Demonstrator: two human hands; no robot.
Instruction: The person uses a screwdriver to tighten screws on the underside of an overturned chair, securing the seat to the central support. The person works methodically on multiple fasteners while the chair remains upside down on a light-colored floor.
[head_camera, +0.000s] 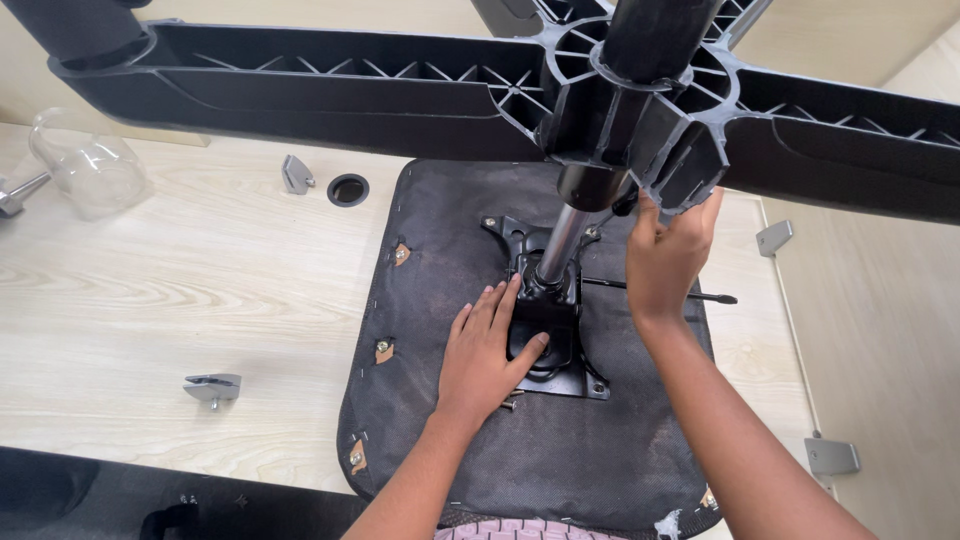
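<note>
Hands (560, 310) on upturned chair seat (440, 250), base (640, 110).

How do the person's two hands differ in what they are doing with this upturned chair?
The left hand lies flat, fingers spread, on the black metal plate under the seat; the right hand is raised, fingers curled against the plastic star base. Left is low, right high. Both are bare.

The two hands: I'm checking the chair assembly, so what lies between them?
In the head view, the chrome gas-lift column rises from the black mounting plate between the left hand and right hand.
</note>
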